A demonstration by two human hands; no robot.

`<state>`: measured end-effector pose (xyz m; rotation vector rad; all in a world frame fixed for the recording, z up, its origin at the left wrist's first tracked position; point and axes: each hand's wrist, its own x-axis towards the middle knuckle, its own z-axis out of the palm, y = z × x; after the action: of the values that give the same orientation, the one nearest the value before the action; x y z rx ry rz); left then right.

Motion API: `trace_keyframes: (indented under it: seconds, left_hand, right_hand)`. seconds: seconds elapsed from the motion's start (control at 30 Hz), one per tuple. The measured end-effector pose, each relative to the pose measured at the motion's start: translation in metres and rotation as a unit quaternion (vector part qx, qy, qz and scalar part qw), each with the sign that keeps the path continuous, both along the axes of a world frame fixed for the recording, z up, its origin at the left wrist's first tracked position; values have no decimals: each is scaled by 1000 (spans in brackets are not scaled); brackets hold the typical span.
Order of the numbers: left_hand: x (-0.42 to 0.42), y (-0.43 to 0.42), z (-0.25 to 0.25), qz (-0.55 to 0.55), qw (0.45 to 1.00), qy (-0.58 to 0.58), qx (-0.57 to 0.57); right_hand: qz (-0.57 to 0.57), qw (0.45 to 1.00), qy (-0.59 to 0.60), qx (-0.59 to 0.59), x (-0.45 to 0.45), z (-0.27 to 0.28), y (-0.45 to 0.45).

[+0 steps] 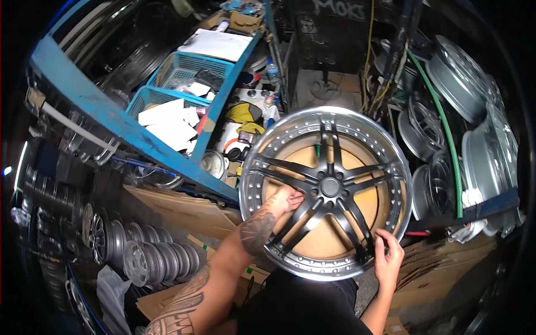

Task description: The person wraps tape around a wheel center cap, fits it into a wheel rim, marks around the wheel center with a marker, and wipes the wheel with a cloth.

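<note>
A large wheel rim [330,188] with dark split spokes and a polished silver lip fills the middle of the view, with brown cardboard [357,207] showing between its spokes. My left hand [287,199] reaches in at the spokes on the left side; its fingers are partly spread beside a spoke, and part of them is hidden. At the lower right, my right hand [389,251] is by the rim's inner edge, with its fingertips bent against a spoke end near the lip.
A blue shelf frame [111,131] at the left carries blue baskets [192,70] with papers. Several silver rims [159,262] lie at the lower left, and more rims [458,78] stand on a rack at the right. Flattened cardboard [184,209] lies below the shelf.
</note>
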<state>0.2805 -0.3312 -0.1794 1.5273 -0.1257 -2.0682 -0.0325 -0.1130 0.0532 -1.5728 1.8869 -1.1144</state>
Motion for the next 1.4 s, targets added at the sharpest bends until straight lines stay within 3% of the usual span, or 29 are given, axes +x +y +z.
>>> trace_keyframes:
  seconds: [0.1, 0.2, 0.23, 0.3, 0.37, 0.4, 0.43, 0.47, 0.6, 0.67, 0.77, 0.87, 0.97, 1.03, 1.13, 1.17, 1.23, 1.33, 1.37, 1.4]
  left_hand:
    - [-4, -11, -42, -10, 999, 3, 37]
    - [-10, -6, -27, -31, 999, -3, 29]
    - [1, -7, -42, -47, 996, 71, 14]
    - [7, -13, -63, -16, 993, 113, 12]
    - [-15, -7, -29, 74, 995, 51, 42]
    - [-5, -7, -91, 79, 978, 187, -41]
    - [-5, -14, -148, 81, 978, 178, -67]
    - [-4, -12, -153, 64, 982, 153, -88]
    - [-1, 0, -81, -162, 972, -38, -163]
    - [0, -5, -56, -319, 901, -164, -245]
    - [-2, -9, -22, -517, 717, -313, -347]
    - [-5, -2, 11, -640, 549, -392, -367]
    - [-4, 0, 41, -685, 486, -412, -354]
    - [-1, -3, 40, -682, 509, -389, -353]
    - [16, -8, 0, -617, 628, -260, -397]
    - [23, -3, -4, -591, 649, -270, -396]
    - [32, 10, 23, -541, 686, -287, -391]
    - [42, 18, 79, -512, 698, -305, -398]
    - [50, 20, 82, -454, 757, -253, -395]
    - [53, 23, 96, -416, 776, -254, -400]
  right_hand:
    - [-36, 999, 8, 6, -2, -7, 16]
    - [-60, 998, 24, 12, -2, -10, 27]
    - [-63, 997, 36, 14, 3, -5, 28]
    - [-67, 996, 50, 23, 12, -2, 29]
    - [-74, 995, 55, 40, 20, -1, 31]
    - [-61, 996, 57, 20, 26, 4, 28]
    - [-63, 996, 50, 24, 33, 10, 25]
    - [-63, 997, 43, 30, 37, 14, 21]
    - [-18, 998, 46, 36, 36, 17, -7]
    - [24, 998, 30, 50, 33, 11, -29]
    - [121, 985, 111, 45, 30, 5, -68]
    - [191, 968, 157, 48, 33, 2, -96]
    - [238, 959, 150, 43, 42, 8, -121]
    - [268, 951, 141, 65, 41, 5, -127]
    - [284, 946, 134, 81, 29, -4, -130]
    - [284, 946, 134, 77, 23, -8, -131]
    - [273, 949, 124, 98, 12, -8, -135]
    - [258, 950, 150, 90, -4, -4, -140]
    - [251, 952, 154, 83, -9, -6, -140]
    - [248, 951, 159, 96, -12, -5, -141]
